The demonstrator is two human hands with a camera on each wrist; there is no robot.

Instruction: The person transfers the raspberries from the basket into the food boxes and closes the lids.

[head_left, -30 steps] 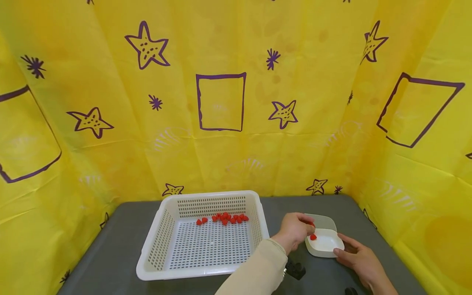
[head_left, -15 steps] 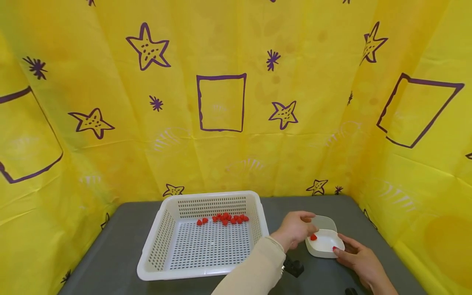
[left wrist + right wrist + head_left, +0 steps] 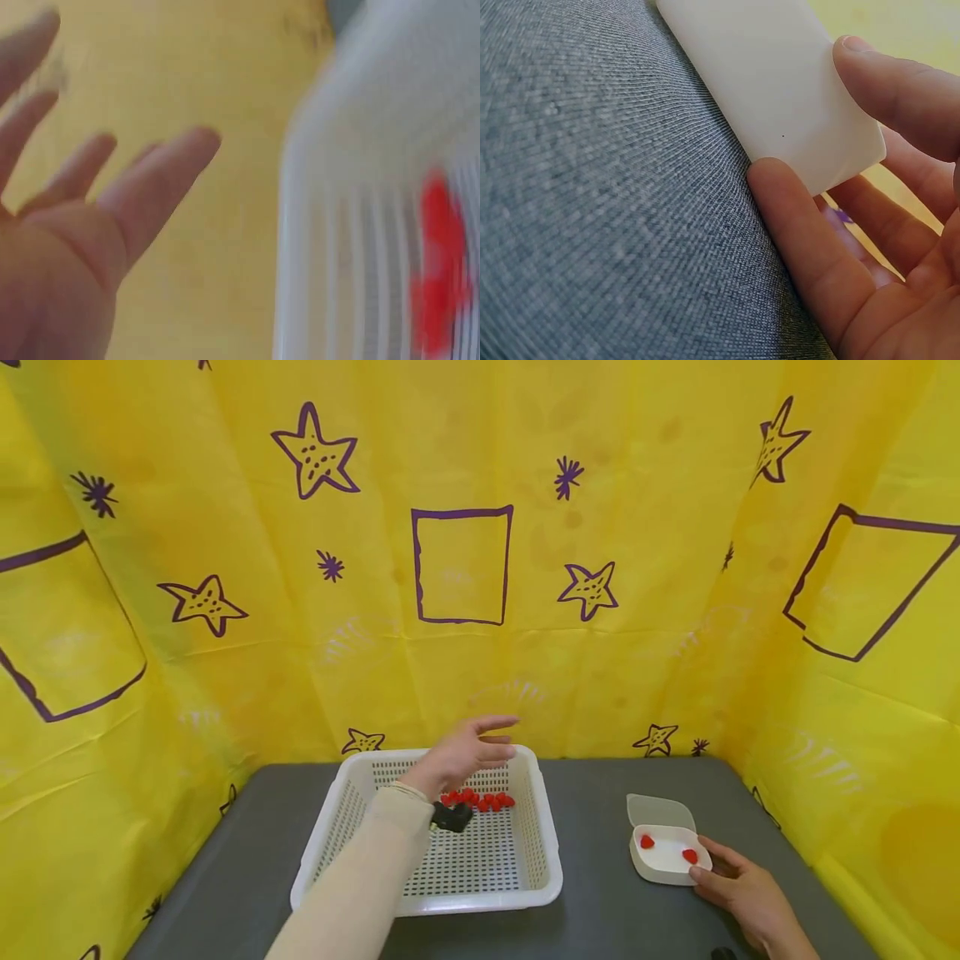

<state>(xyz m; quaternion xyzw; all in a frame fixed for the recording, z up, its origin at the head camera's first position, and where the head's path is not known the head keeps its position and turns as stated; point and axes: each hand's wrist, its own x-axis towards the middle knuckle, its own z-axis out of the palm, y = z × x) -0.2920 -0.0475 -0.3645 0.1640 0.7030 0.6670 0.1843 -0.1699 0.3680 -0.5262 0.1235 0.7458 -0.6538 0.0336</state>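
My left hand [image 3: 459, 753] is held over the far side of a white perforated plastic basket [image 3: 480, 906], its fingers extended and holding nothing. Several small red pieces [image 3: 480, 801], roughly strawberry-shaped, lie in the basket below and beside it; they look blurred in the left wrist view. At the right, a small white lidded box [image 3: 663, 873] rests on the table with its translucent lid [image 3: 660, 811] tipped back. Two red pieces sit apart inside: one at the left end [image 3: 647, 842], another at the right [image 3: 690, 856]. My right hand [image 3: 750, 897] grips the box's right end between thumb and fingers.
A dark grey cloth covers the table [image 3: 592, 852]. Yellow curtains [image 3: 465, 685] printed with purple stars and frames enclose it at the back and both sides. A black wrist camera [image 3: 452, 817] is strapped to the left wrist, over the basket.
My left hand has left a red piece in the box's right end and swung left, away from the box and over the basket. The right hand stays on the box.
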